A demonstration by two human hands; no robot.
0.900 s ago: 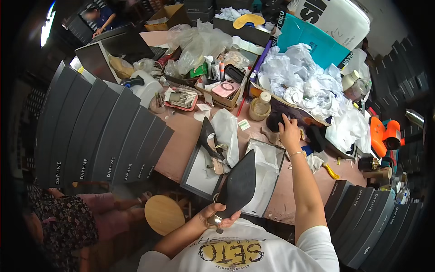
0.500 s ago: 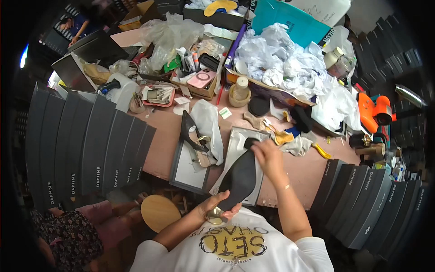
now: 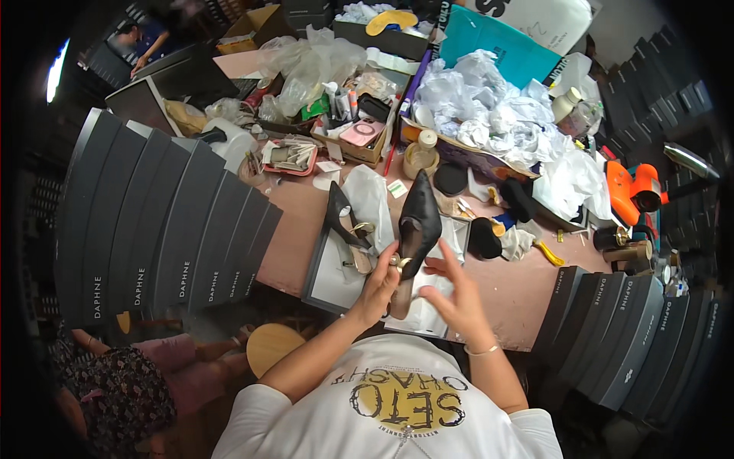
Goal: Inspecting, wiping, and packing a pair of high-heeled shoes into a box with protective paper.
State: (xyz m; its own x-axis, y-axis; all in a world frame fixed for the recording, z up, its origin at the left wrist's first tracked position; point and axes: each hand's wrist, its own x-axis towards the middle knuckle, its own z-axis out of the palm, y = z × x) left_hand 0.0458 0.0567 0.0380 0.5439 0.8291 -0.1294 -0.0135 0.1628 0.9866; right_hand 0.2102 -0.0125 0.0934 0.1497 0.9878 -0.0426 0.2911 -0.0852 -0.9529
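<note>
A black pointed shoe with a gold buckle at its strap is held upper side up, toe pointing away from me. My left hand is closed round its left side by the buckle. Beside its right edge, my right hand has its fingers spread, holding nothing; whether a fingertip touches the shoe I cannot tell. Below is an open shoebox part lined with white paper. The matching shoe lies to the left on white tissue, over a second grey box part. A black pad rests right of the shoe.
Grey shoeboxes stand in a row at left, more at right. Behind are a bin of crumpled white paper, a small bottle, a yellow-handled tool and cloths. A wooden stool and another person are lower left.
The shoe has turned from sole up to upper side up, toe now pointing away. My right hand has let go of the black pad, which now lies on the table to the right.
</note>
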